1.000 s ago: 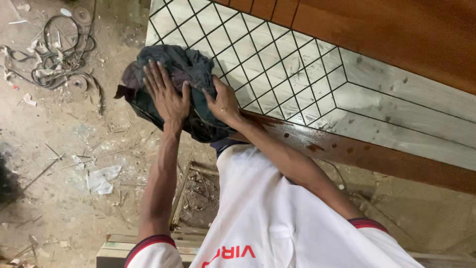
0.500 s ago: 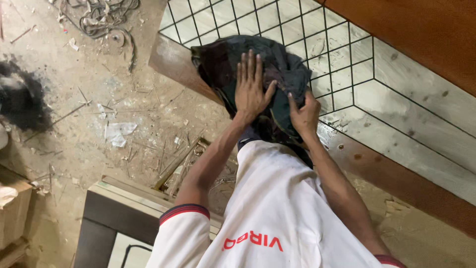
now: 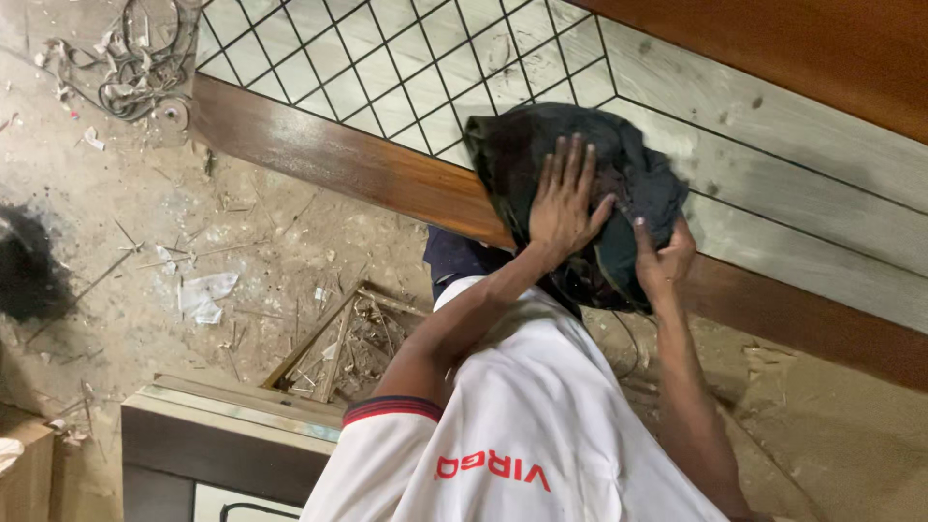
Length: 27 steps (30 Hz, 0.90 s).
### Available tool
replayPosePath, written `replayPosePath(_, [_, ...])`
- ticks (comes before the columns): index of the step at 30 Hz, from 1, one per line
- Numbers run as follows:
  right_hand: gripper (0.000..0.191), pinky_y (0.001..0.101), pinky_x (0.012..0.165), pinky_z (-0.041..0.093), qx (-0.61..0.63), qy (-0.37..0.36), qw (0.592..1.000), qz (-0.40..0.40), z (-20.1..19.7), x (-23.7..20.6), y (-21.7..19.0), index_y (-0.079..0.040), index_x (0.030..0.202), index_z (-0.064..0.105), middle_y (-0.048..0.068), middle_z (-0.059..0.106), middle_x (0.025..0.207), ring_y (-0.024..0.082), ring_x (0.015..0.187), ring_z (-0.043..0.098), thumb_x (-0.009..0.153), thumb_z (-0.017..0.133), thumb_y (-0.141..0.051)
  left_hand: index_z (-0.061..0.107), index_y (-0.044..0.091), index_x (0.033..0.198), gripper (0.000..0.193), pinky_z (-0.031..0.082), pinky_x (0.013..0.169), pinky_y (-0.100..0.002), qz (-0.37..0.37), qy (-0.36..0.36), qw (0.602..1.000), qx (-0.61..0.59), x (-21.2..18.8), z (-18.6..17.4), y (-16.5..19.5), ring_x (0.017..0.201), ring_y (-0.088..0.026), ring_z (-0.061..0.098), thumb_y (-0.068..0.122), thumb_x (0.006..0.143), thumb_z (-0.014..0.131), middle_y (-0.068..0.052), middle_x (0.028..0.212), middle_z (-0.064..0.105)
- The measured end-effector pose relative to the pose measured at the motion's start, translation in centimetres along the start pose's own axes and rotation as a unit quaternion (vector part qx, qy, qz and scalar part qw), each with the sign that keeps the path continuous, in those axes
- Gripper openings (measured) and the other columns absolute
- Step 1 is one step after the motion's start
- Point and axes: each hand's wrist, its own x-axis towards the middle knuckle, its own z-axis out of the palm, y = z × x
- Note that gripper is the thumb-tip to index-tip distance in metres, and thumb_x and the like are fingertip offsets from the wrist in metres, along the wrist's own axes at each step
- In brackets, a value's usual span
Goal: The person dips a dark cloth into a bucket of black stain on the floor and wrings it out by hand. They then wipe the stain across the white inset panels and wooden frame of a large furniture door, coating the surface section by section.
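Observation:
A dark crumpled cloth [image 3: 522, 155] lies on a large door panel, where its white diamond-lattice section [image 3: 387, 68] meets the grey planked section [image 3: 793, 164]. My left hand [image 3: 565, 208] presses flat on the cloth with its fingers spread. My right hand [image 3: 662, 261] grips the cloth's lower right edge, thumb on top. Both hands sit just above the panel's glossy brown wooden border [image 3: 338, 159]. My white shirt with a red-trimmed sleeve fills the bottom of the view.
The dusty floor holds a tangle of wires [image 3: 145, 58], a scrap of paper [image 3: 203, 295], a small wooden frame full of debris [image 3: 338, 338] and a black patch [image 3: 29, 271]. A dark-framed board [image 3: 222, 435] lies near my feet.
Both hands and the cloth have slid right along the panel, from the lattice's left corner to the grey planks. The view followed them.

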Motion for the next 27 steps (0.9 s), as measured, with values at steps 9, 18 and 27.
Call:
replayPosePath(9, [0.032, 0.0374, 0.099, 0.058, 0.173, -0.104, 0.978, 0.052, -15.0, 1.1, -5.1, 0.004, 0.117, 0.069, 0.014, 0.074, 0.116, 0.023, 0.107, 0.072, 0.089, 0.075, -0.011, 0.033, 0.014, 0.163, 0.085, 0.022, 0.134, -0.055, 0.070, -0.030, 0.830, -0.552, 3.4, -4.6, 3.6, 0.166, -0.039, 0.010, 0.066, 0.100, 0.058, -0.017, 0.177, 0.010])
replayPosePath(18, [0.055, 0.0420, 0.104, 0.055, 0.053, 0.000, 0.995, 0.090, -22.7, 0.2, -4.5, 0.002, 0.128, 0.061, 0.017, 0.066, 0.124, 0.029, 0.114, 0.066, 0.082, 0.076, -0.025, 0.062, 0.004, 0.136, 0.094, 0.052, 0.107, -0.049, 0.186, -0.288, 0.733, -0.588, 10.0, -11.9, 10.9, 0.122, -0.035, 0.067, 0.068, 0.070, 0.083, -0.019, 0.130, 0.072])
replayPosePath(27, [0.057, 0.0415, 0.110, 0.048, 0.235, 0.440, 0.866, -0.047, -6.3, -3.4, -5.3, -0.002, 0.135, 0.052, 0.015, 0.057, 0.134, 0.027, 0.123, 0.058, 0.088, 0.068, -0.030, 0.069, 0.007, 0.122, 0.077, 0.060, 0.089, -0.044, 0.257, -0.352, 0.773, -0.462, 3.7, -8.5, 20.6, 0.094, -0.028, 0.078, 0.067, 0.075, 0.076, -0.014, 0.103, 0.082])
